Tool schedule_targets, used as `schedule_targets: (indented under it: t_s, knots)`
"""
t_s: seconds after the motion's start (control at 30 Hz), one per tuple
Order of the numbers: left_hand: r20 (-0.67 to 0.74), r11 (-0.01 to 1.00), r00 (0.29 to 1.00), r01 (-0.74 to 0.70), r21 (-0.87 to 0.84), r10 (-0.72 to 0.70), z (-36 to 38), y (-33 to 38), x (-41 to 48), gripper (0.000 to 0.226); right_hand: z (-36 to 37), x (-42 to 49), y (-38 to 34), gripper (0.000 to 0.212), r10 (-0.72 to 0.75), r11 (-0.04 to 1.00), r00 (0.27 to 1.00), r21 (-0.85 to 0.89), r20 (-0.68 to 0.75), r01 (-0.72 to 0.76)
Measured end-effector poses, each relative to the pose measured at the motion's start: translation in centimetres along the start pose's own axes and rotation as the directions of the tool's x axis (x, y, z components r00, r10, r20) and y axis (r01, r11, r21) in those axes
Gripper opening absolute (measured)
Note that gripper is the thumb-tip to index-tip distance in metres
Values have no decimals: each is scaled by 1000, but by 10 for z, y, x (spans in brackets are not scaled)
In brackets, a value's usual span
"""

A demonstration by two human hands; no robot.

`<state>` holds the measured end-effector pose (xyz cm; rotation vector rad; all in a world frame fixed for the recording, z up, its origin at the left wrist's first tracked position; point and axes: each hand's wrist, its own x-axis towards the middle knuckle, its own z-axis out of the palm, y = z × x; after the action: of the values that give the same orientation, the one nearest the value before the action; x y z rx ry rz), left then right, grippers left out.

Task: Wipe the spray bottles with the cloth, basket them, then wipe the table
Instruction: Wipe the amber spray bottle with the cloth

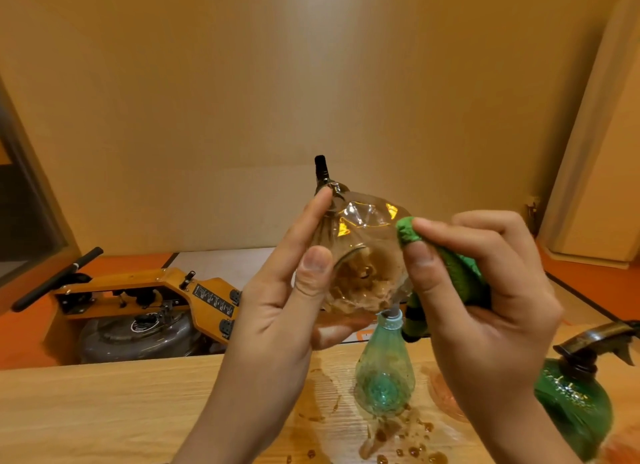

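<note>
A clear spray bottle (363, 242) is gripped by the curled left hand (277, 308). A green cloth (408, 231) is pinched against it by the right hand (485, 290). Beneath both hands, a pale green bottle (384, 370) is stood on the surface (104, 411).

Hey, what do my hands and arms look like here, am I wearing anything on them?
Both are bare. The left hand and right hand have no gloves and no rings that show. No watch, band or sleeve shows on either forearm down to the bottom edge of the picture. The nails that show are short and unpainted.
</note>
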<state>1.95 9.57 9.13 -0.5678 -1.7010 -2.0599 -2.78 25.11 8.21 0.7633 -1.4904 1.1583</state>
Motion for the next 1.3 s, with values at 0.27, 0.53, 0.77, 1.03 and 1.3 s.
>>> schedule_targets:
  t_s: [0.27,0.53,0.77,1.03,1.3]
  knots:
    - [151,986,988,-66,151,43,-2,-5,-4,48,-1,1,-2,13,126,989,989,86,-82,-119]
    - [242,936,965,-178,304,104,-4,-10,-4,49,-10,11,-8,11,261,958,963,140,-71,-250]
    - [251,892,967,-137,430,27,-9,-6,-3,64,-10,10,-12,10,345,930,937,155,-53,-333]
    - [248,913,969,-95,397,-7,-12,-3,-5,86,-9,11,-14,10,382,917,923,146,-54,-371]
    - [201,950,979,-32,309,-32,-6,-2,-6,98,-9,11,-18,9,438,883,898,210,-44,-420]
